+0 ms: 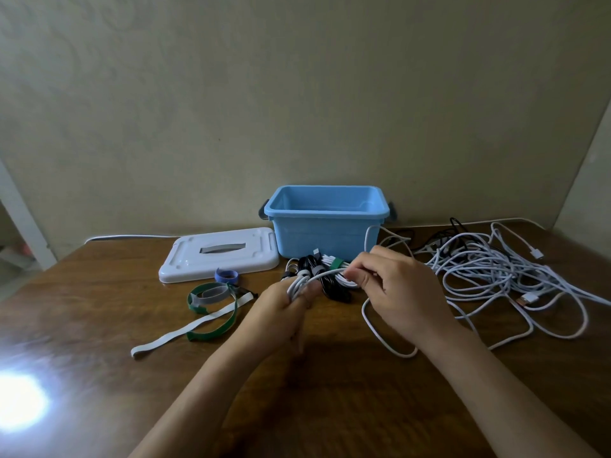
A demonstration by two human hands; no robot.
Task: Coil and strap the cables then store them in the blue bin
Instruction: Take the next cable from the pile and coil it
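Gripping one white cable (pixel 299 281), two hands (pixel 284 312) (pixel 401 292) near one blue bin (pixel 325 223).

Brown wooden counter (pixel 99 325), glare patch at near left. White lid (pixel 220 254) with slotted handle lying flat on it. Beige wall (pixel 297 94) behind. White door frame (pixel 20 213) at far left.

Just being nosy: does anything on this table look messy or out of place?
Yes. A heap of tangled cables sprawls on the table's right side, uncoiled. The blue bin looks empty, and its white lid lies beside it. Loose straps are scattered left.
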